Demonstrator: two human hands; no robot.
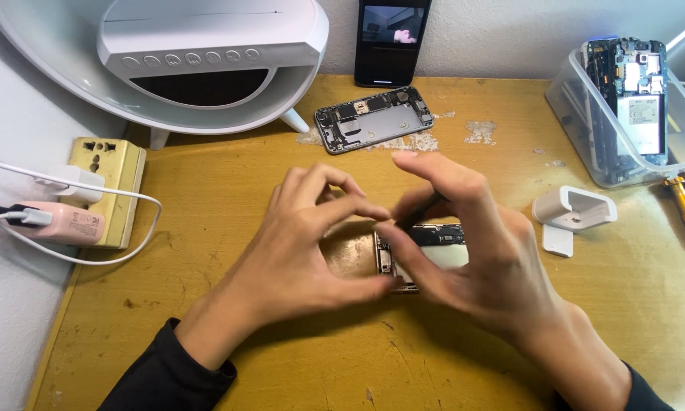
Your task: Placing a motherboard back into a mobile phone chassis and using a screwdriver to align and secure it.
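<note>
Here, at the centre of the frame, an opened phone is steadied by the left hand, thumb and forefinger pinched at its edge. A thin dark tool is gripped by the right hand. A slip could scratch the exposed board, or small parts could be lost on the table.

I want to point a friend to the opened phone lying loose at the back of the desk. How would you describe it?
Start at the big white round lamp standing at the back left of the wooden desk. Just right of its foot, in front of the upright dark phone leaning on the wall, lies the opened phone. Unlike the one under the hands, it lies untouched, grey inside, its circuit boards showing.
</note>
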